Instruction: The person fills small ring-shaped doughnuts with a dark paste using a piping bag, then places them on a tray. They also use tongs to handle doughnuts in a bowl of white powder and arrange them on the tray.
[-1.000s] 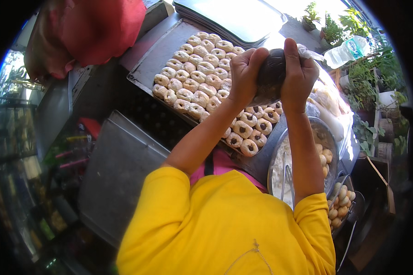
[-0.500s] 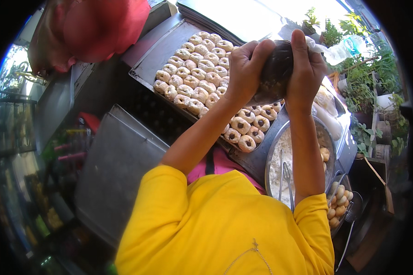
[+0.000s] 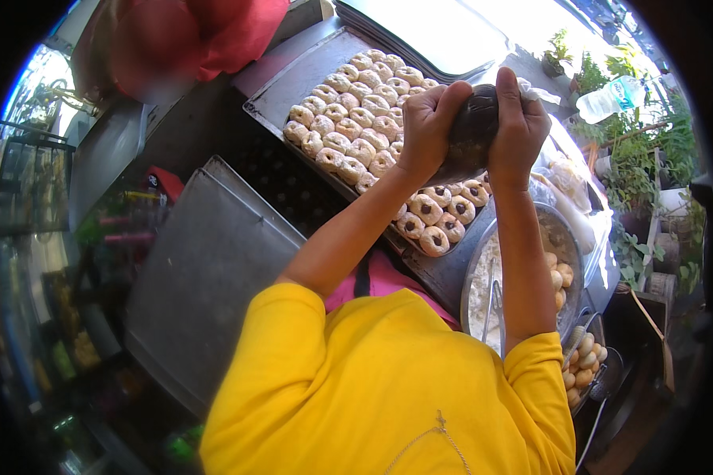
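A dark, full bag [image 3: 471,134] is held up above the tray's right-hand part, gripped between both palms; taking it as the clock's centre, its twisted pale end [image 3: 537,93] sticks out toward two o'clock. The left hand [image 3: 426,131] wraps it at nine and the right hand [image 3: 519,133] at three, fingers closed around it and thumbs pointing up.

From seven round to ten lies the metal tray [image 3: 305,79], carrying close rows of pale dough rings [image 3: 348,119]. Those toward seven have dark centres [image 3: 428,209]; farther ones show bare hollows, and a strip of metal shows at the tray's far end.

Between five and six, a round bowl [image 3: 562,229], partly behind the right forearm [image 3: 527,269], contains white powder [image 3: 482,277], a metal utensil [image 3: 492,297] like tongs, and golden balls [image 3: 561,275] along its right side. Farther out at five, a smaller container [image 3: 572,340] is filled with similar brown and pale balls [image 3: 585,366].

At four are clear plastic bags [image 3: 569,182] with pale contents, too glaring to identify. A clear bottle [image 3: 610,100] lies tilted between two and three; stacked trays [image 3: 432,36] sit at eleven.
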A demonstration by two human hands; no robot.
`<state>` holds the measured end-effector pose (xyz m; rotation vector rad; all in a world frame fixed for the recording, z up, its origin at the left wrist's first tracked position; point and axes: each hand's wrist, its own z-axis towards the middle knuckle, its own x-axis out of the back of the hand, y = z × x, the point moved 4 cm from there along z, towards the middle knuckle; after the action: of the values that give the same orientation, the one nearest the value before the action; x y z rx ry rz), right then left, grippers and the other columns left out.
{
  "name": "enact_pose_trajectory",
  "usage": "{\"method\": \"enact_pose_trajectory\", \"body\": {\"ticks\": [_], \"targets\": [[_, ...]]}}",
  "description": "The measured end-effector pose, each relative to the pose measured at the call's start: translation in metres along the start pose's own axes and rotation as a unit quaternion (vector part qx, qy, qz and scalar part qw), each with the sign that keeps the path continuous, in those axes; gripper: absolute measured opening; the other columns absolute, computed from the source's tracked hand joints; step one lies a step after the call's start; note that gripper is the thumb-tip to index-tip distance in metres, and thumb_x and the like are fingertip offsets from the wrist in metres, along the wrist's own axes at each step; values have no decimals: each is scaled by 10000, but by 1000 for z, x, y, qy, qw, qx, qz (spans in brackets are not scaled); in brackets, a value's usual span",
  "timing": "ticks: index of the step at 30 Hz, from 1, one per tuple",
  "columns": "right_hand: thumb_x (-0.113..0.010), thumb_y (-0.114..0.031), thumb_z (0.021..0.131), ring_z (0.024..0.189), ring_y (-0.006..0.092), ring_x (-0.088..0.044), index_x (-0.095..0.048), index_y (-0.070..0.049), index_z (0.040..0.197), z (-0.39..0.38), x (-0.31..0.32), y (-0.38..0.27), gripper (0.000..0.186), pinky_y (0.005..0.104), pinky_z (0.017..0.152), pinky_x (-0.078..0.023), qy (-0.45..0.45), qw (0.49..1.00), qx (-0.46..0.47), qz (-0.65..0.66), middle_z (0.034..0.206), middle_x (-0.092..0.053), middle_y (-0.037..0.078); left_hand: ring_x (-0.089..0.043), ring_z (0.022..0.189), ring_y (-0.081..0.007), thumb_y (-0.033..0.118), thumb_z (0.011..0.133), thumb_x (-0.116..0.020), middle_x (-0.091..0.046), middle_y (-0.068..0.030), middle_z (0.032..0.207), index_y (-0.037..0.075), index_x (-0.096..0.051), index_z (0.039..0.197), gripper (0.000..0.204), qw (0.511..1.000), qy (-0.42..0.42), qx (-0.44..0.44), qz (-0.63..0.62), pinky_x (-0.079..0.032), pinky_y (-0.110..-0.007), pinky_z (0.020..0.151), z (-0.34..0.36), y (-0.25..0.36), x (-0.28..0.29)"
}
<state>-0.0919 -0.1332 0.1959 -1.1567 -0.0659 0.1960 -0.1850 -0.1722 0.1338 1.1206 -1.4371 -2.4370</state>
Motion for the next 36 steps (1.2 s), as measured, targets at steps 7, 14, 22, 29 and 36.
{"method": "enact_pose_trajectory", "body": {"ticks": [7, 14, 22, 29, 36], "targets": [[-622, -281, 792, 527, 68, -490, -591, 17, 668, 5, 6, -16, 324, 208, 518, -404, 5, 1000, 19, 20, 588, -568, 30, -468, 479, -60, 356, 820, -545, -539, -22, 521, -8, -595, 632, 412, 1000, -12, -14, 4, -385, -213, 463, 3, 10, -13], [-625, -255, 795, 546, 43, -495, -611, -15, 721, 2, 1, -29, 252, 172, 520, -392, 13, 997, -17, 75, 637, -568, -10, -465, 490, -67, 392, 814, -544, -526, -20, 522, -11, -585, 639, 441, 999, 4, -41, 15, -382, -218, 471, 0, 27, -16], [-613, -277, 801, 564, 50, -515, -626, -13, 749, -21, -23, -27, 269, 180, 547, -408, -73, 996, -39, 19, 635, -581, -3, -461, 549, -51, 351, 855, -508, -534, -6, 589, 3, -596, 715, 386, 998, 53, -20, -7, -384, -209, 515, -25, 45, 16], [-665, -316, 751, 632, 78, -537, -600, 7, 829, -30, -36, -22, 339, 210, 586, -439, -303, 951, -14, 67, 700, -583, 36, -532, 608, -62, 312, 869, -498, -588, -23, 696, 4, -607, 804, 332, 992, 105, -30, -70, -443, -201, 560, -38, 41, 39], [-619, -308, 789, 742, 97, -565, -598, -21, 963, -27, -34, -9, 337, 218, 691, -452, -401, 914, -22, 53, 821, -602, 47, -541, 623, -62, 344, 860, -506, -578, -6, 704, 21, -590, 794, 341, 988, 93, -20, -120, -455, -194, 584, -40, 36, 35]]}}
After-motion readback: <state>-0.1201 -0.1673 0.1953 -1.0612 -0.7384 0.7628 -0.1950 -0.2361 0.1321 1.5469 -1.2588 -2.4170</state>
